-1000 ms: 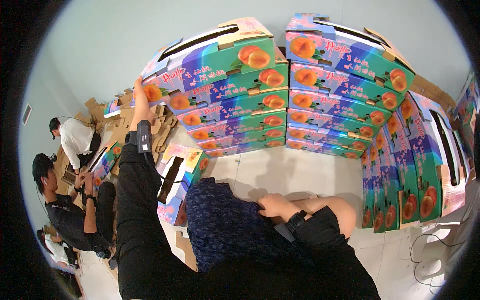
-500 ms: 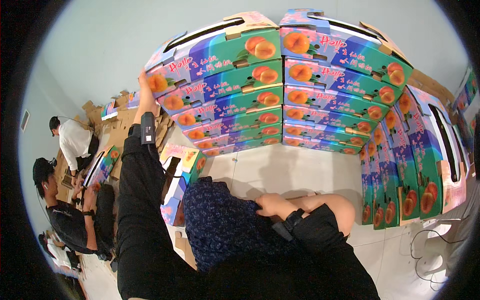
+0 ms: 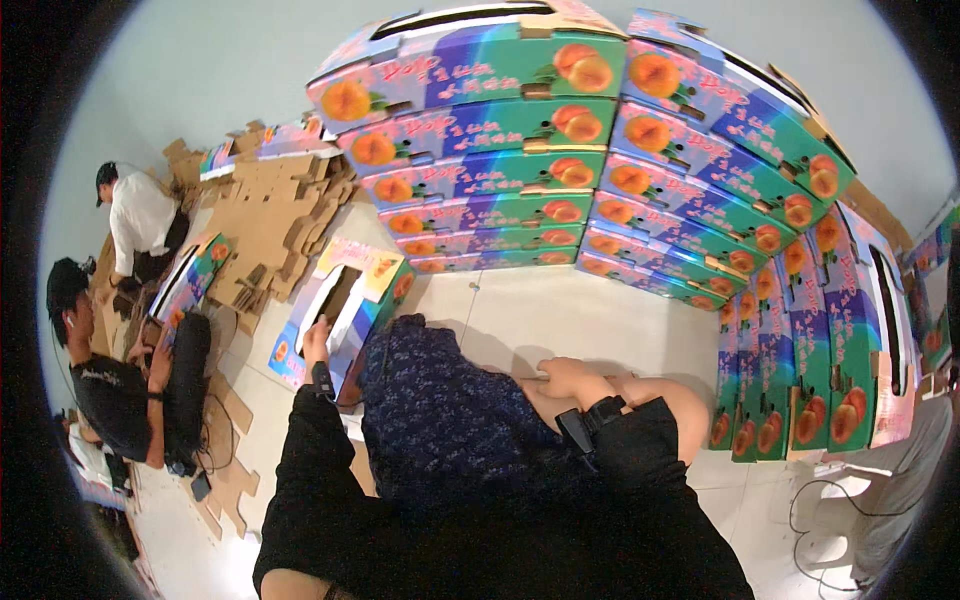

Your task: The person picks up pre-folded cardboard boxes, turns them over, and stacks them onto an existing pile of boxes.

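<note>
A printed cardboard fruit box (image 3: 375,262) stands on the floor at my left, with a long dark opening in its top. My left hand (image 3: 317,343) is at the near edge of that opening, fingers closed over the cardboard rim. My right hand (image 3: 572,380) lies on my bare leg beside the dark patterned cloth (image 3: 440,410) over my lap. Its fingers are stretched loosely and hold nothing.
Matching fruit boxes rise in a left stack (image 3: 480,75), a right stack (image 3: 740,115) and a tilted-looking stack (image 3: 850,330) at far right. Flattened cardboard (image 3: 270,210) covers the floor at left. Two people, one in black (image 3: 115,405) and one in white (image 3: 145,215), work there. A cable (image 3: 795,515) lies at lower right.
My left hand has left the top corner of the left stack and come down to the box on the floor. My right hand stays on my leg. The view has shifted.
</note>
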Demonstrator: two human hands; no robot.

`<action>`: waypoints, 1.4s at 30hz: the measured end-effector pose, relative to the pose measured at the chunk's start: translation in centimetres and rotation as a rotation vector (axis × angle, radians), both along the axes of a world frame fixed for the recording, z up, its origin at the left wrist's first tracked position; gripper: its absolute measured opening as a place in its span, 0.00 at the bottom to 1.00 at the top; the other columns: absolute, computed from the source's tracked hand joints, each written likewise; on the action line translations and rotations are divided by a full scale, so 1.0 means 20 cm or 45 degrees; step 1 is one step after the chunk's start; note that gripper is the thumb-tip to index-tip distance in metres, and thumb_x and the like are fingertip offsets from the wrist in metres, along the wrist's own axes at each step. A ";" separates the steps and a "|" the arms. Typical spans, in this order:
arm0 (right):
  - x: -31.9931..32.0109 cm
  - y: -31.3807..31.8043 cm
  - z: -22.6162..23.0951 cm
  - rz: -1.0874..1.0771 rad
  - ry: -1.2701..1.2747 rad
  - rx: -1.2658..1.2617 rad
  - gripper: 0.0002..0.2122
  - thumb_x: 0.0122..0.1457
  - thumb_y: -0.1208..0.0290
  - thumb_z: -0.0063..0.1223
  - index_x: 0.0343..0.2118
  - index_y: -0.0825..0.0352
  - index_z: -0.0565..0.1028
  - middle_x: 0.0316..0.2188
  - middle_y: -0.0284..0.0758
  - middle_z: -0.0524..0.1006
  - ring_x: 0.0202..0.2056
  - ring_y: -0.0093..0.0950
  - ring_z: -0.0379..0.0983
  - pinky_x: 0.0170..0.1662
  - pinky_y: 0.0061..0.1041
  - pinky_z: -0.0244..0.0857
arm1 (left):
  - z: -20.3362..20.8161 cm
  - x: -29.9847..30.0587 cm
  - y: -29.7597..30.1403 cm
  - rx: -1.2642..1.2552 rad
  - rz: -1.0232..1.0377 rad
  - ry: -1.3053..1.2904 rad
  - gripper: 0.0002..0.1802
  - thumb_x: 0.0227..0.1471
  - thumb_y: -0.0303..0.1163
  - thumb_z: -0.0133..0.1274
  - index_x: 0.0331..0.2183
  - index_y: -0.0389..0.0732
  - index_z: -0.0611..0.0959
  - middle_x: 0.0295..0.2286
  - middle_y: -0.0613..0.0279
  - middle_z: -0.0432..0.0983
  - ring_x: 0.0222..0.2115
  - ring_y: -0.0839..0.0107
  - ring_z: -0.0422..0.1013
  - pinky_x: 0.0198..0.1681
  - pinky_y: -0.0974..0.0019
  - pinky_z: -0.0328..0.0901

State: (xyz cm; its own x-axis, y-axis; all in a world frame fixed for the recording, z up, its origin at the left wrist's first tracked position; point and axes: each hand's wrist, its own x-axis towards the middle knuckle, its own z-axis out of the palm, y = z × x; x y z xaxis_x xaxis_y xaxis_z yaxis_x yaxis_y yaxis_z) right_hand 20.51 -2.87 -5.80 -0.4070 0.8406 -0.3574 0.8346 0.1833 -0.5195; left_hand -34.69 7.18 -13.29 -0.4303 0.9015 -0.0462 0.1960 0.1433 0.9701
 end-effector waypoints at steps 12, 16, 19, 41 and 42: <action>0.07 0.00 -0.21 -0.131 -0.049 -0.367 0.30 0.52 0.45 0.47 0.45 0.70 0.74 0.43 0.51 0.75 0.45 0.46 0.71 0.48 0.35 0.63 | 0.11 0.37 -0.18 -0.319 -0.193 1.133 0.65 0.27 0.56 0.67 0.60 0.39 0.53 0.54 0.46 0.60 0.56 0.51 0.56 0.58 0.49 0.50; 0.08 -0.01 -0.24 -0.227 0.016 -0.361 0.33 0.48 0.40 0.48 0.44 0.70 0.75 0.42 0.51 0.75 0.44 0.46 0.72 0.48 0.35 0.63 | 0.12 0.40 -0.15 -0.626 -0.194 1.219 0.75 0.20 0.58 0.69 0.62 0.41 0.43 0.55 0.46 0.58 0.58 0.53 0.52 0.60 0.42 0.41; 0.04 -0.02 -0.08 -0.180 -0.126 -0.410 0.31 0.55 0.42 0.43 0.47 0.70 0.74 0.46 0.49 0.74 0.47 0.42 0.71 0.50 0.33 0.62 | 0.16 0.43 -0.16 -0.644 -0.157 1.269 0.77 0.15 0.59 0.70 0.62 0.41 0.46 0.50 0.45 0.63 0.54 0.52 0.56 0.59 0.46 0.44; 0.04 -0.01 -0.17 -0.209 -0.094 -0.301 0.35 0.51 0.37 0.41 0.40 0.72 0.76 0.39 0.52 0.76 0.41 0.48 0.72 0.45 0.36 0.64 | 0.90 0.53 -0.51 0.497 0.762 1.173 0.53 0.29 0.48 0.69 0.54 0.35 0.64 0.49 0.48 0.64 0.52 0.51 0.59 0.54 0.49 0.52; 0.05 -0.01 -0.18 -0.184 -0.091 -0.265 0.35 0.50 0.38 0.44 0.42 0.71 0.76 0.40 0.51 0.76 0.42 0.47 0.72 0.46 0.36 0.64 | 0.95 0.56 -0.53 0.572 0.717 1.276 0.52 0.30 0.45 0.69 0.54 0.36 0.64 0.48 0.48 0.64 0.51 0.51 0.58 0.54 0.50 0.51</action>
